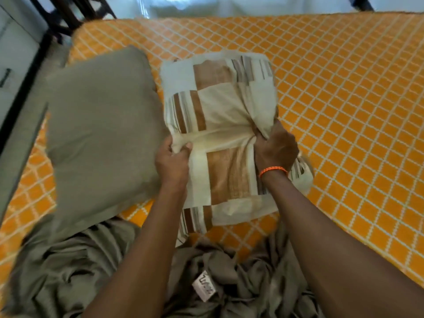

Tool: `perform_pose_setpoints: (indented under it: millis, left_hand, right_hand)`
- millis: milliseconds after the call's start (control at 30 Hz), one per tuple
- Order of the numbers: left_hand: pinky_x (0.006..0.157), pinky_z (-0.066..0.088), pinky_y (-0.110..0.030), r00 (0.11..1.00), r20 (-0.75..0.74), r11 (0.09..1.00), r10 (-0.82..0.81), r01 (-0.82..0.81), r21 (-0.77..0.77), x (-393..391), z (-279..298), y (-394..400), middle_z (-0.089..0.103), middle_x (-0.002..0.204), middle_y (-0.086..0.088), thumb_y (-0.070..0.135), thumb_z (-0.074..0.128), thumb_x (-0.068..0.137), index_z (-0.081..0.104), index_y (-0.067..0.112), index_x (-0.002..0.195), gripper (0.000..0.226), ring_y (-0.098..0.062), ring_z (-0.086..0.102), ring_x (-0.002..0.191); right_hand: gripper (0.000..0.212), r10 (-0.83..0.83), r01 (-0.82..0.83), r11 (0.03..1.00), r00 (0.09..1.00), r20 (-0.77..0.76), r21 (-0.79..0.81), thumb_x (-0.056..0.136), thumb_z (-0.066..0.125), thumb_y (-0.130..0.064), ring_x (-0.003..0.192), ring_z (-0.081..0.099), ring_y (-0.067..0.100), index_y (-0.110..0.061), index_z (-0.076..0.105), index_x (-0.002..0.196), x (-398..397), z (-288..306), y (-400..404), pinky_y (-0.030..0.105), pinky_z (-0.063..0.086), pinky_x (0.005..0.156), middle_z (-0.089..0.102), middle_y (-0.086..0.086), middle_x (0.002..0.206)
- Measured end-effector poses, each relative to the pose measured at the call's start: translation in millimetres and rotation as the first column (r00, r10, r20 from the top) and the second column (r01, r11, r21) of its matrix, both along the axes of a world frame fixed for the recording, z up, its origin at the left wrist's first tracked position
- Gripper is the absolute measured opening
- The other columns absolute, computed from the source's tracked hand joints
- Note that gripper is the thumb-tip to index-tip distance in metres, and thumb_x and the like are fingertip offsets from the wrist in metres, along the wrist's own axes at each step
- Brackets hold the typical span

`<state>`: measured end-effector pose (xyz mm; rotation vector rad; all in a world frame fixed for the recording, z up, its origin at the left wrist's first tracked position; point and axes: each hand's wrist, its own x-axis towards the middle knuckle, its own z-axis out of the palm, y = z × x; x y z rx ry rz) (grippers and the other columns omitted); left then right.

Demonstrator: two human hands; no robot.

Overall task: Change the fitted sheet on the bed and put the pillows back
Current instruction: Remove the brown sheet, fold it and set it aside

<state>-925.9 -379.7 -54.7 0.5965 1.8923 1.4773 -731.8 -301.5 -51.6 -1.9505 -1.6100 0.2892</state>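
Observation:
A cream pillow (220,106) with brown patchwork blocks lies on the orange lattice-patterned bed (344,99). My left hand (173,160) pinches its left edge. My right hand (276,149), with an orange band at the wrist, grips a bunch of its cover near the middle right. A plain grey-green pillow (101,138) lies beside it on the left, touching it. A crumpled grey-green sheet (68,271) with a white label (205,289) is heaped at the bed's near edge under my forearms.
A dark chair frame (68,12) stands past the bed's far left corner. White furniture (16,42) with a dark edge runs along the left side. Pale floor (229,5) shows beyond the far side of the bed.

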Motion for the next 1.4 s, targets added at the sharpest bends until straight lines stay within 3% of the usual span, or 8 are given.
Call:
perform_pose_setpoints:
  millis: [267,367,467,600,800,1100,1267,1400]
  left_hand:
    - [0.094,0.060,-0.053,0.969,-0.196,0.987,0.152,-0.139,0.080,-175.4,33.1,-18.3,0.079,0.108,0.002,0.022,0.070,0.085,0.074,0.022,0.120,0.035,-0.024,0.075,0.101]
    - [0.123,0.030,-0.061,0.895,-0.423,0.967,0.137,-0.213,-0.137,-231.1,26.8,-34.5,0.047,0.160,0.005,0.030,0.061,0.093,0.036,0.041,0.160,0.072,-0.023,0.044,0.147]
    - [0.118,-0.001,-0.073,0.856,-0.507,0.862,-0.101,-0.179,-0.474,-259.7,21.6,-54.3,-0.011,0.173,0.020,0.029,0.056,0.106,0.000,0.056,0.161,0.084,-0.023,-0.015,0.161]
    - [0.124,-0.005,-0.066,0.831,-0.463,0.862,-0.308,0.037,-0.506,-242.7,4.4,-77.0,-0.005,0.174,0.021,0.035,0.050,0.109,0.027,0.054,0.159,0.058,-0.021,-0.016,0.161]
    - [0.123,0.003,-0.064,0.790,-0.463,0.845,-0.401,0.124,-0.520,-193.4,-31.1,-106.4,-0.003,0.174,0.020,0.040,0.051,0.107,0.026,0.049,0.162,0.061,-0.017,-0.012,0.161]
    - [0.121,-0.010,-0.061,0.807,-0.240,0.799,-0.539,0.399,-0.451,-90.0,-39.0,-163.5,-0.016,0.172,0.023,0.052,0.043,0.109,0.033,0.052,0.158,0.050,-0.012,-0.021,0.158]
    - [0.124,0.015,-0.066,0.815,-0.199,0.828,-0.544,0.482,-0.286,-28.0,-34.4,-187.4,0.025,0.171,0.013,0.072,0.045,0.089,0.054,0.058,0.139,0.052,-0.018,0.017,0.160]
    - [0.118,0.031,-0.063,0.800,-0.255,0.839,-0.544,0.517,-0.168,28.2,-34.9,-202.4,0.053,0.151,0.020,0.059,0.051,0.092,0.058,0.064,0.125,0.034,-0.013,0.041,0.148]
  right_hand:
    - [0.064,0.280,-0.273,0.960,0.907,-0.316,0.065,0.089,0.052,-0.019,0.123,0.062,0.040,-0.010,0.049,0.152,-174.6,25.8,3.2,0.049,0.047,0.102,0.064,0.021,0.137]
    - [0.079,0.513,-0.563,0.826,0.777,-0.364,-0.037,0.086,0.045,-0.012,0.129,0.056,0.038,-0.017,0.026,0.163,-215.0,7.2,-4.3,0.048,0.045,0.106,0.051,0.022,0.152]
    - [0.084,0.678,-0.722,0.634,0.691,-0.252,-0.275,0.093,0.049,-0.016,0.155,0.024,0.026,-0.027,0.009,0.166,-235.4,-13.3,-36.1,0.056,0.020,0.125,0.019,0.004,0.172]
    - [0.079,0.704,-0.653,0.651,0.710,-0.015,-0.388,0.102,0.049,-0.037,0.159,-0.009,0.019,-0.039,-0.001,0.164,-253.1,-29.2,-83.5,0.073,0.002,0.118,-0.010,-0.008,0.173]
    - [0.077,0.646,-0.615,0.737,0.763,0.026,-0.281,0.099,0.057,-0.026,0.158,0.011,0.025,-0.024,0.018,0.165,-241.3,-38.9,-110.2,0.064,0.021,0.122,0.013,0.004,0.172]
    - [0.059,0.507,-0.557,0.788,0.829,-0.236,-0.263,0.099,0.057,-0.012,0.145,0.042,0.023,-0.023,0.043,0.156,-136.5,-67.5,-174.0,0.043,0.040,0.117,0.045,0.003,0.159]
    - [0.039,0.329,-0.436,0.858,0.873,-0.359,-0.273,0.100,0.057,-0.012,0.118,0.062,0.018,-0.021,0.060,0.138,-73.3,-76.7,-213.5,0.043,0.053,0.099,0.069,0.001,0.128]
    - [0.027,0.186,-0.302,0.926,0.888,-0.422,-0.227,0.099,0.053,-0.009,0.101,0.068,0.015,-0.017,0.071,0.117,-15.1,-75.9,-244.6,0.041,0.057,0.090,0.075,-0.001,0.106]
